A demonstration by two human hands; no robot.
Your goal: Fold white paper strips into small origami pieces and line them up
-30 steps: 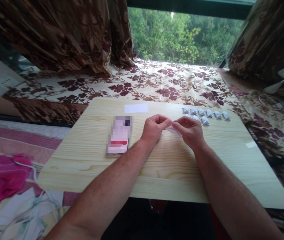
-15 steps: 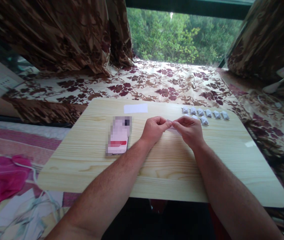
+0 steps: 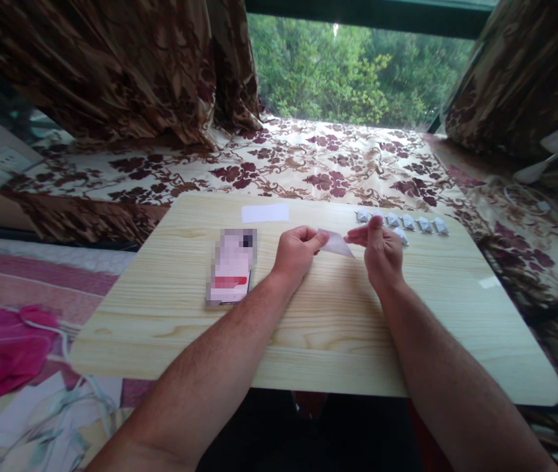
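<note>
Item: pink cloth (image 3: 6, 357), bed, far left; no lettering made out.

Item: smartphone (image 3: 232, 261), lying on the left part of the pale wood-grain worktop (image 3: 338, 334). Screen pixelated; a red band shows towards its near end, any writing or brand unreadable.

Item: white paper strip (image 3: 265, 213), flat by the far edge, right of the phone's far end; no print seen.

Item: left hand (image 3: 298, 251), thumb and fingers pinched on the left end of the paper piece (image 3: 338, 244), mid-worktop; the piece slants down to the right, its right end free.

Item: right hand (image 3: 381, 250), apart from the left, unclenched, thumb raised, fingers pointing left, just beside the paper (contact cannot be told). Step in hand, as judged: shaping the paper, between two grips. The next move would seem to call for a light right-hand pinch on the free end, edges aligned, the left steady.

Item: folded paper pieces (image 3: 425, 225), far right, rowed, some behind the right hand; pale and faceted, unlabelled as far as can be seen.
</note>
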